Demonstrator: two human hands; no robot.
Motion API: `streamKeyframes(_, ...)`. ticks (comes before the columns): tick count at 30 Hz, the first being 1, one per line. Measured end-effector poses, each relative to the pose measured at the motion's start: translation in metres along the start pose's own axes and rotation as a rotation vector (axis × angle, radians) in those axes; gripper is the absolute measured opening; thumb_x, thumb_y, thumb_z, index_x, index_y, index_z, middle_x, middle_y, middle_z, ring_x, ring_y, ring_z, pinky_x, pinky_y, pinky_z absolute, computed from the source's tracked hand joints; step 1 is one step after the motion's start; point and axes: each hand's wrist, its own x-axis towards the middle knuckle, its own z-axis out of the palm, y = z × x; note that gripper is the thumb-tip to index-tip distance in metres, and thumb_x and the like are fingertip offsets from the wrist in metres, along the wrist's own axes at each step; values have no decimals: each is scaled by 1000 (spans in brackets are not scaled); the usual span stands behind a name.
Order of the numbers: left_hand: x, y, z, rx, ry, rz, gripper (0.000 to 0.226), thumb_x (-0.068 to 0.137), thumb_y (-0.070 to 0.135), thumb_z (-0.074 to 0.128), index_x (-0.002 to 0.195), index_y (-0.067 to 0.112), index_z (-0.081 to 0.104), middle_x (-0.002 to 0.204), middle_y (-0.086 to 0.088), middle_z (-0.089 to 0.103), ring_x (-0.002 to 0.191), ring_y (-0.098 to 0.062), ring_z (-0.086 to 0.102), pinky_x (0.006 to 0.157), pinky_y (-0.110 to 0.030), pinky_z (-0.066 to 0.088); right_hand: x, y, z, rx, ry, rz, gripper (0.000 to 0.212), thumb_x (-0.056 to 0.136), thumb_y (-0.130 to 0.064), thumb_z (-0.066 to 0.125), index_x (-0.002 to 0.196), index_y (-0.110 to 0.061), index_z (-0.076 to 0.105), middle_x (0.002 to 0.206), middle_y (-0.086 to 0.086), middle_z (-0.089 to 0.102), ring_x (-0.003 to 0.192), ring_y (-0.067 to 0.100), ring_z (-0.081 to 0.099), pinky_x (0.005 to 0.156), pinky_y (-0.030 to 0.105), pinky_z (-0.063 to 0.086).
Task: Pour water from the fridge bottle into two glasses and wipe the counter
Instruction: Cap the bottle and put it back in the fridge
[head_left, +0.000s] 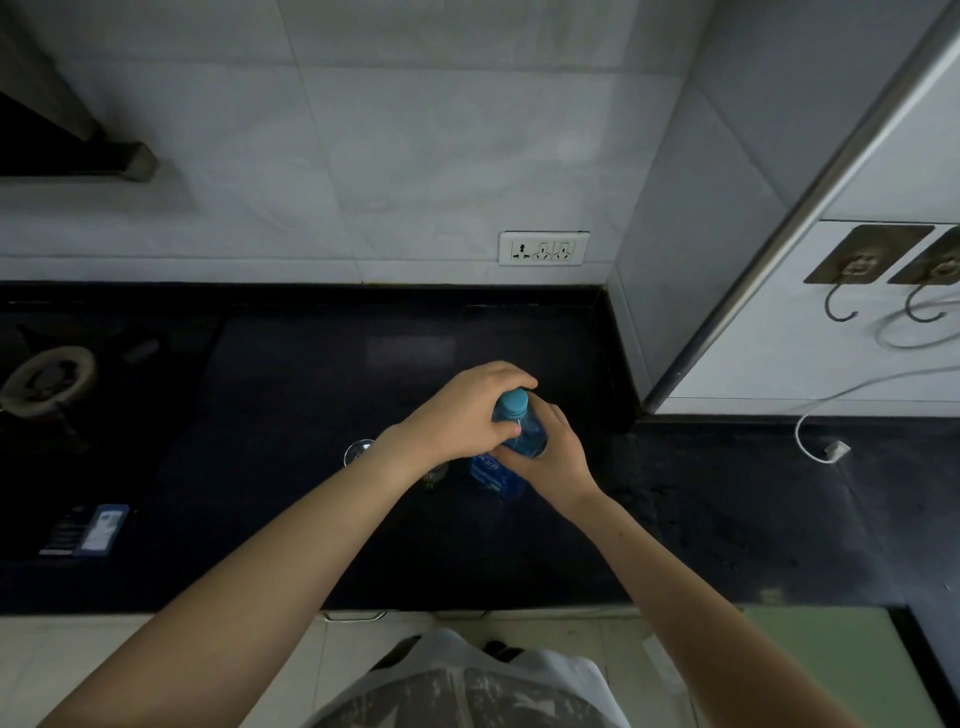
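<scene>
— Stove burner (45, 375) sits at the far left on the dark counter (291, 395), yes? And what lies nearer to us?

— Near the left edge lies a small dark-and-blue box (85, 531). More to the right, a clear glass (358, 451) stands on the counter, partly hidden behind the left wrist. I cannot tell if a second glass is beside it; something is there under the arm, but it is unclear.

— And the hands?

— The left hand (460, 410) is curled around the blue cap (512, 401) and the neck of the bottle (511, 441). The right hand (553, 457) grips the body of the bottle from the right side, fingers wrapped around it. The bottle stands about upright, in the middle of the counter, with its cap on.

— What is further right?

— On the far wall a white socket plate (543, 248). At the right, a white cable (826, 447) lies on the counter, and two hooks (852, 280) are stuck on the white panel.
</scene>
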Motion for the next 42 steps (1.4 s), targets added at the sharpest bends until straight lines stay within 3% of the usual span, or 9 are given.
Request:
streamKeyframes(4, 1, 2, 0, 62, 45, -18, 44, 86, 22, 67, 129, 19, 56, 120, 6, 53, 112, -7, 48, 97, -24, 39, -1, -1, 0, 0, 1, 10, 75, 76, -25, 81, 140, -28, 42, 124, -12, 49, 107, -5, 50, 83, 9, 41)
streamKeyframes(13, 3, 6, 4, 141, 97, -107, 36, 88, 37, 63, 118, 17, 60, 106, 3, 51, 93, -6, 44, 82, -21, 37, 0, -1, 0, -37, 9, 21, 80, 76, -25, 81, 144, -24, 39, 129, -11, 47, 110, -1, 49, 80, 5, 39)
streamKeyframes(18, 3, 7, 3, 164, 98, -105, 37, 88, 37, 64, 118, 16, 60, 107, 1, 54, 97, -9, 49, 84, -23, 41, 0, 0, 0, -50, 10, 5, 78, 77, -26, 81, 143, -26, 40, 128, -11, 47, 106, -6, 50, 77, 2, 41)
streamKeyframes(24, 4, 5, 3, 114, 64, -30, 34, 89, 25, 64, 122, 16, 61, 112, 2, 56, 107, -11, 49, 93, -24, 38, 1, 1, 1, -43, 10, 0, 77, 76, -27, 81, 142, -24, 42, 127, -9, 48, 112, 4, 51, 88, 16, 45)
streamKeyframes(32, 2, -1, -1, -48, -7, 72, 39, 84, 0, 62, 119, 18, 65, 120, 6, 59, 111, -4, 53, 97, -17, 40, 0, -1, 0, 2, 9, 9, 66, 76, -25, 82, 132, -29, 49, 121, -12, 49, 108, -1, 52, 86, 16, 46)
streamKeyframes(36, 3, 2, 4, -25, 40, -26, 58, 80, 26, 73, 133, 24, 49, 130, 7, 48, 120, -6, 43, 100, -21, 35, 0, -1, 0, -12, -1, 11, 75, 77, -28, 81, 141, -24, 43, 128, -11, 47, 113, 2, 50, 88, 15, 43)
streamKeyframes(39, 5, 3, 5, 54, 113, -109, 47, 82, 38, 71, 122, 20, 55, 112, 7, 50, 107, -8, 46, 89, -22, 39, 0, 0, 0, -29, 7, 16, 79, 76, -27, 81, 144, -24, 40, 129, -11, 46, 114, 3, 49, 89, 13, 42)
streamKeyframes(42, 4, 2, 6, 63, 136, -76, 31, 85, 29, 67, 114, 19, 61, 102, 9, 53, 102, -10, 50, 86, -22, 39, 0, 0, 1, -26, 6, 4, 79, 76, -27, 81, 144, -25, 40, 127, -11, 47, 111, 1, 50, 83, 10, 42)
